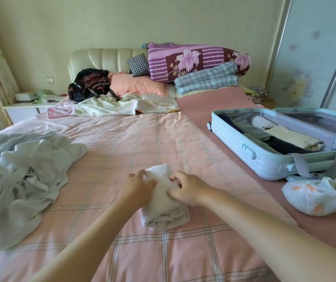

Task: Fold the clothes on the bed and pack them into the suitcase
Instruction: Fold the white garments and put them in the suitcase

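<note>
A white garment [163,202], rolled into a thick bundle, lies on the pink checked bed sheet [134,143] in front of me. My left hand [136,186] grips its left side with curled fingers. My right hand [185,188] pinches its right side near the top. The light blue suitcase [264,157] lies open on the bed's right side, holding several folded clothes in grey, dark blue, yellow and white. A heap of pale unfolded clothes [20,171] lies at the left.
A white garment with orange marks [317,196] lies in front of the suitcase. Pillows, folded quilts [197,62] and a black backpack [90,84] crowd the headboard end. A crumpled pale blanket [110,107] lies across the far bed. A nightstand [26,106] stands at left.
</note>
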`<control>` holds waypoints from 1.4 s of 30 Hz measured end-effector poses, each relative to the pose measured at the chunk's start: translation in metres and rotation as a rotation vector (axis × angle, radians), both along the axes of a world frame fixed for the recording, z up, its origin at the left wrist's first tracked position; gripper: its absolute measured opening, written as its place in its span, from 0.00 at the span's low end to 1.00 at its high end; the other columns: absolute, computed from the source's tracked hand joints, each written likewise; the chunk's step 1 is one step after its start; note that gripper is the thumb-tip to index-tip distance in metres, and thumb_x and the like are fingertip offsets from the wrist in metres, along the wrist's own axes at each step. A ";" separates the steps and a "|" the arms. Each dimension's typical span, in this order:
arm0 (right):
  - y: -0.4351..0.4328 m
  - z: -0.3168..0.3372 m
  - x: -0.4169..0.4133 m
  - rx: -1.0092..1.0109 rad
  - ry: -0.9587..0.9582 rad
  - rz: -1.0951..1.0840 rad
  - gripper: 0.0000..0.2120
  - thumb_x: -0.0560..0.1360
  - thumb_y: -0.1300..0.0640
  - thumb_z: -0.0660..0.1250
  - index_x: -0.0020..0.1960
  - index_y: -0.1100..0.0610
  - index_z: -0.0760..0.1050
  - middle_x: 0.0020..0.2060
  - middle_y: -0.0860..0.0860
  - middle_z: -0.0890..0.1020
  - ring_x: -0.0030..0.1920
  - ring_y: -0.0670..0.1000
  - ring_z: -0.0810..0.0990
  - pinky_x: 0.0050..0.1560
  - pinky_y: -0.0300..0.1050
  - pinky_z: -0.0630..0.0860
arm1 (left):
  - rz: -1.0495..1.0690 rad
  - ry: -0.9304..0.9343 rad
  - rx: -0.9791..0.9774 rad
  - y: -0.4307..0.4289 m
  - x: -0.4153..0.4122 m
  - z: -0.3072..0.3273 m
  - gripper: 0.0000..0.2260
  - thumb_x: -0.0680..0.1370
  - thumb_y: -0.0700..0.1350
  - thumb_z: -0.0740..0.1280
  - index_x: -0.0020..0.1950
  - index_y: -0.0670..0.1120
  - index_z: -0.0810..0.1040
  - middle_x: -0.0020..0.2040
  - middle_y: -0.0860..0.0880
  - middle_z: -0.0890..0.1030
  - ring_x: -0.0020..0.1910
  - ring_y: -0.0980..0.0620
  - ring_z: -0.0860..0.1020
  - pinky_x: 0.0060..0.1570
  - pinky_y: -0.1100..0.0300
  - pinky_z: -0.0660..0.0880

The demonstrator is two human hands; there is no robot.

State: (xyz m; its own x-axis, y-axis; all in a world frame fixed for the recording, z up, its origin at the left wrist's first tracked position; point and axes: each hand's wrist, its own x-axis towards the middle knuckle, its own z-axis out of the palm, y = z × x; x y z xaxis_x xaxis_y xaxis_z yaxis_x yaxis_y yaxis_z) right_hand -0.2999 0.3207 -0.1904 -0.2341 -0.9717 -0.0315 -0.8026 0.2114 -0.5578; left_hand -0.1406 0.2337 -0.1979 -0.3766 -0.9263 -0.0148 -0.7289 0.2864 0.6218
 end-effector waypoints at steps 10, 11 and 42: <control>0.020 -0.045 0.025 -0.051 0.364 0.254 0.54 0.69 0.52 0.76 0.80 0.37 0.41 0.78 0.47 0.30 0.76 0.57 0.57 0.70 0.53 0.70 | -0.099 0.038 -0.024 0.019 0.022 -0.020 0.26 0.83 0.53 0.55 0.81 0.51 0.55 0.71 0.42 0.65 0.69 0.41 0.68 0.65 0.52 0.65; 0.018 -0.050 0.025 -0.077 0.337 0.236 0.51 0.71 0.54 0.75 0.80 0.39 0.44 0.78 0.47 0.32 0.76 0.57 0.58 0.70 0.53 0.70 | -0.110 0.047 -0.016 0.022 0.021 -0.019 0.27 0.83 0.53 0.56 0.81 0.50 0.54 0.74 0.43 0.63 0.71 0.42 0.67 0.67 0.52 0.64; 0.081 -0.012 -0.178 -0.323 0.567 -0.310 0.18 0.76 0.48 0.55 0.55 0.52 0.81 0.64 0.53 0.76 0.63 0.56 0.73 0.63 0.52 0.71 | -0.552 -0.001 -0.676 0.028 -0.254 0.000 0.19 0.81 0.42 0.56 0.70 0.52 0.71 0.67 0.52 0.73 0.65 0.49 0.69 0.64 0.52 0.67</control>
State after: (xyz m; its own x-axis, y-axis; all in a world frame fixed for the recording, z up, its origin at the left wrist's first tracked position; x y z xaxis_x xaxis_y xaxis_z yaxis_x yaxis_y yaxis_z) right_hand -0.4779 0.4013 -0.2028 -0.3954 -0.7983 0.4543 -0.9170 0.3709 -0.1464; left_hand -0.3946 0.2621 -0.1982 -0.7744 -0.4216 0.4718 -0.3773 0.9063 0.1905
